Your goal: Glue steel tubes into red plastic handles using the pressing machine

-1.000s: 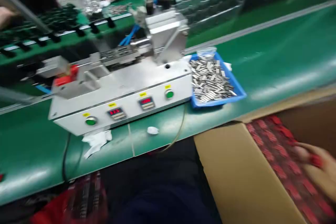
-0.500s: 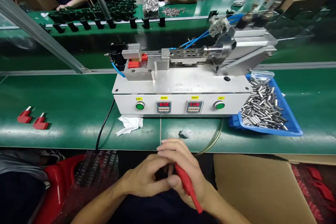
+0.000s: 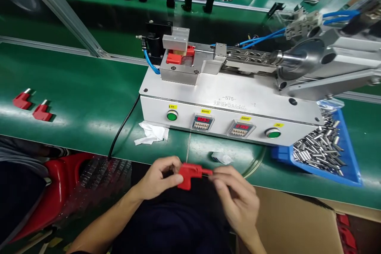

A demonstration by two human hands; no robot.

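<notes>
A red plastic part [image 3: 189,176], with a blocky body and a thin stem, is held level just off the bench's front edge. My left hand [image 3: 160,180] pinches its body between thumb and fingers. At the tip of the stem, the fingers of my right hand [image 3: 236,196] are pinched together; whether they also hold something small there is hidden. Beyond both hands stands a metal press machine [image 3: 229,87] with green buttons and red digital displays. Another red part [image 3: 174,58] sits in its fixture, under a metal clamp block [image 3: 176,39].
A blue bin [image 3: 351,158] of metal pins [image 3: 320,149] stands at the right. Two red parts with metal pins [image 3: 42,112] lie on the left of the green bench [image 3: 89,87]. White tissue [image 3: 153,133], a small clear bag [image 3: 222,158] and a black cable [image 3: 122,129] are nearby; a cardboard box [image 3: 294,218] is below right.
My hands have moved apart, and the red part has turned from pointing down in my right hand to lying level between both hands. The view has shifted down and tilted.
</notes>
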